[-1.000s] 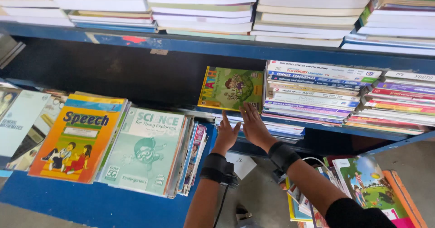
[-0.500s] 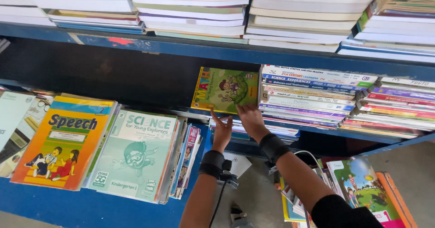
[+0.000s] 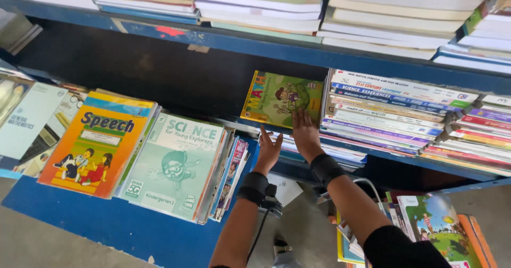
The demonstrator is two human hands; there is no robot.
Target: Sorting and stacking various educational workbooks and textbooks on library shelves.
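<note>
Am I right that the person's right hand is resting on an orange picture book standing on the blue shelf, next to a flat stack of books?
Not quite. In the head view the right hand touches a green picture book, not an orange one. The rest holds: it stands on the blue shelf, beside the flat stack of books.

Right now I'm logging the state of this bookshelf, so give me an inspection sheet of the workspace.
Surface: blue shelf, paint worn in spots.
Job's things: green picture book lying flat on a low stack, next to a taller book pile.
Clutter: orange book and pale green book leaning in a row; more stacks on the upper shelf.
Hands: right hand flat on the green picture book's lower edge; left hand open just below it, contact unclear. Both wear black wrist bands.
Cables: one from the left wrist band.
Surroundings: grey floor, books below.
</note>
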